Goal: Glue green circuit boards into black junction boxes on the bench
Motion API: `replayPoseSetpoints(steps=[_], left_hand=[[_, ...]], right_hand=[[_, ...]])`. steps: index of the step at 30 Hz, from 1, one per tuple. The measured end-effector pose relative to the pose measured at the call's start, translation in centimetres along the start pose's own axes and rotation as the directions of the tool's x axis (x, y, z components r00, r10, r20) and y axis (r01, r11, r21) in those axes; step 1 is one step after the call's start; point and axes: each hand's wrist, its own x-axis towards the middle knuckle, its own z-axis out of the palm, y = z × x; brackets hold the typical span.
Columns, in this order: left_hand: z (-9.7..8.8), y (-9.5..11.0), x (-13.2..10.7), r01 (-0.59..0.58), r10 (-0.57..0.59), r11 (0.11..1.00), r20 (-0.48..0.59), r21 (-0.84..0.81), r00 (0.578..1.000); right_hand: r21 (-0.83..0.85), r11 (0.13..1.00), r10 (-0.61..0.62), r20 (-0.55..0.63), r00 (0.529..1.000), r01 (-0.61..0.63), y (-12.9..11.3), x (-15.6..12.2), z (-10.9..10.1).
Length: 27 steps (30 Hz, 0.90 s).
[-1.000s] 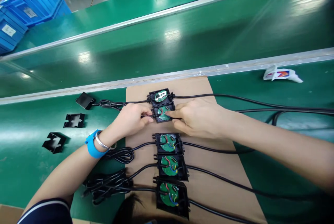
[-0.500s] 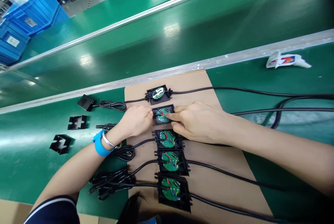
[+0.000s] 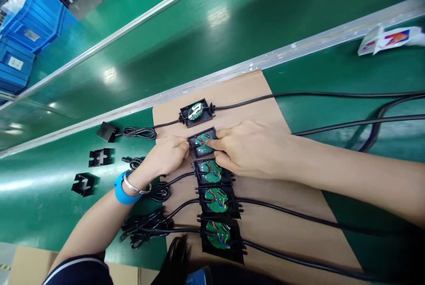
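A black plastic housing point(image 3: 193, 148) with a round green circuit board point(image 3: 203, 142) inside lies between my hands. My left hand point(image 3: 171, 152) is closed, its fingertips pinching the housing's left end; any cable inside the fist is hidden. Over the right end reaches my right hand point(image 3: 245, 148), index fingertip on the board near a red wire, the other fingers at the housing's edge. Another open housing point(image 3: 197, 119) lies beyond it, its board tilted and showing a white patch. Nearer me are three more: an upper housing point(image 3: 198, 181), a middle housing point(image 3: 234, 209) and a lower housing point(image 3: 237, 254).
Brown cardboard point(image 3: 282, 214) lies under the housings on the green bench point(image 3: 29, 205). Black covers point(image 3: 83, 184) and coiled cables point(image 3: 146, 225) sit left. Long cables point(image 3: 318, 94) run right. A white packet point(image 3: 388, 39) rests at right; blue crates point(image 3: 40, 19) stand far left.
The camera view has shifted slightly, moving the packet up and right in view. Both hands stay at the same housing, the right index finger still on the board.
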Motion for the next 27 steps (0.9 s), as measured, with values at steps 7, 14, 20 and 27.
replayPoseSetpoints(steps=[7,14,20,27], left_hand=[[1.5,2.4,0.1,0.171,-0.125,0.813,-0.119,0.557,0.985],[2.3,2.2,-1.2,0.187,0.047,0.805,-0.374,0.564,0.926],[4.9,2.6,-3.2,0.039,0.181,0.815,-0.318,0.578,0.93],[4.0,1.7,-2.6,-0.054,0.286,0.864,-0.399,0.501,0.871]], right_hand=[[0.003,1.0,-0.002,0.114,0.993,0.002,-0.2,0.1,-0.6],[-0.054,0.998,0.033,0.101,0.994,-0.028,-1.1,-0.2,-0.5],[-0.051,0.998,0.051,0.105,0.993,-0.046,-1.3,-0.2,-0.6],[0.071,0.997,-0.043,0.131,0.99,0.034,0.2,-0.1,-1.4]])
